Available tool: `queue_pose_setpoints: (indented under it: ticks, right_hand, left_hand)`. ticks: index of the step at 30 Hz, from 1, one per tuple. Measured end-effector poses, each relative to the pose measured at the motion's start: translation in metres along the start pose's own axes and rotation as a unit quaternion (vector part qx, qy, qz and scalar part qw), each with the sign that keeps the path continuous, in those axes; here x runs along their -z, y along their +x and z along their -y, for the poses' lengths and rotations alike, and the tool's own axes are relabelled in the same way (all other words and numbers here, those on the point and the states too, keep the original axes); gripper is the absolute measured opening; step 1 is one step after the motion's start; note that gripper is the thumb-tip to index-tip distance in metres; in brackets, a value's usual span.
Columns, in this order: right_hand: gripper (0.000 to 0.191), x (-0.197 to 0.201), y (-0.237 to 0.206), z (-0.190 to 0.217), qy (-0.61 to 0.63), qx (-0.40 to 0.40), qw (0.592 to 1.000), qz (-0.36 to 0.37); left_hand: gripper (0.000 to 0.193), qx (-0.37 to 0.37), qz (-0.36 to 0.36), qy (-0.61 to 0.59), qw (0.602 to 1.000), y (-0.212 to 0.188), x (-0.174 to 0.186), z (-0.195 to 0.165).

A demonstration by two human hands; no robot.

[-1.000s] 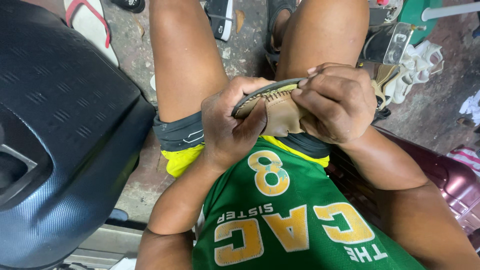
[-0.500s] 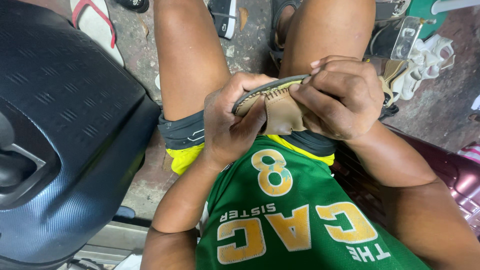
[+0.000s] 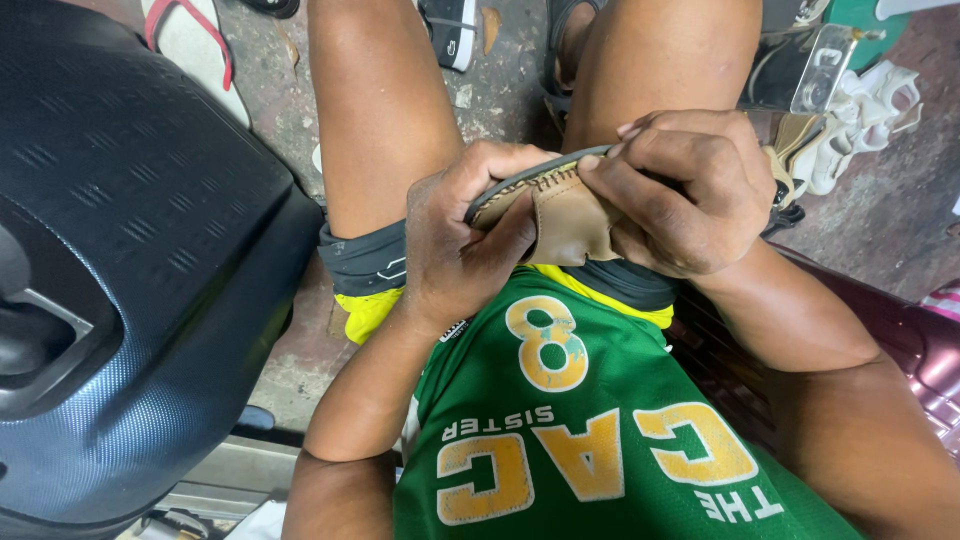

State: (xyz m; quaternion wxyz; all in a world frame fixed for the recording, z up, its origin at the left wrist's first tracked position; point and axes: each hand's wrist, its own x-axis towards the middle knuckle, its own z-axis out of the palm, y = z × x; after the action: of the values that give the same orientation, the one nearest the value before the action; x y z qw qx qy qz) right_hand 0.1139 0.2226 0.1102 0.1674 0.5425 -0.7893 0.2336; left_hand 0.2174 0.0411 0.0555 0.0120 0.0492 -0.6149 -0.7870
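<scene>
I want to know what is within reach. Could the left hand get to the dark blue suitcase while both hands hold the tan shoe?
Probably yes, but not while gripping. The left hand is closed on the tan shoe; the dark blue suitcase stands close on that side, nothing between them.

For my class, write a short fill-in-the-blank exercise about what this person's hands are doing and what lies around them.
1. Both hands, left hand and right hand, grip a tan ____ with a dark sole.
2. The jersey is green with ____ lettering.
3. The flip-flop on the floor has ____ straps.

Missing words: shoe; yellow; red
</scene>
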Motion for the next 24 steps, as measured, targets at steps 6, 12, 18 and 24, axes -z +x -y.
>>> queue_pose_setpoints:
  ticks: [6, 12, 18, 24]
  right_hand:
    - [0.028, 0.002, 0.005, 0.001, -0.005, 0.005, 1.0, -0.005]
    - [0.028, 0.005, 0.004, 0.0, -0.004, 0.023, 1.0, 0.005]
    - [0.025, 0.001, 0.003, 0.0, -0.01, 0.01, 1.0, -0.003]
    - [0.022, -0.004, -0.002, 0.002, 0.03, -0.025, 0.999, -0.033]
  left_hand:
    - [0.025, -0.003, 0.012, 0.0, 1.0, 0.0, 0.0, -0.002]
    - [0.025, -0.012, 0.013, 0.01, 1.0, -0.003, 0.001, 0.001]
    - [0.019, -0.02, 0.042, -0.046, 0.998, -0.005, 0.005, 0.003]
    - [0.021, -0.018, 0.048, -0.105, 0.993, -0.007, 0.004, 0.003]
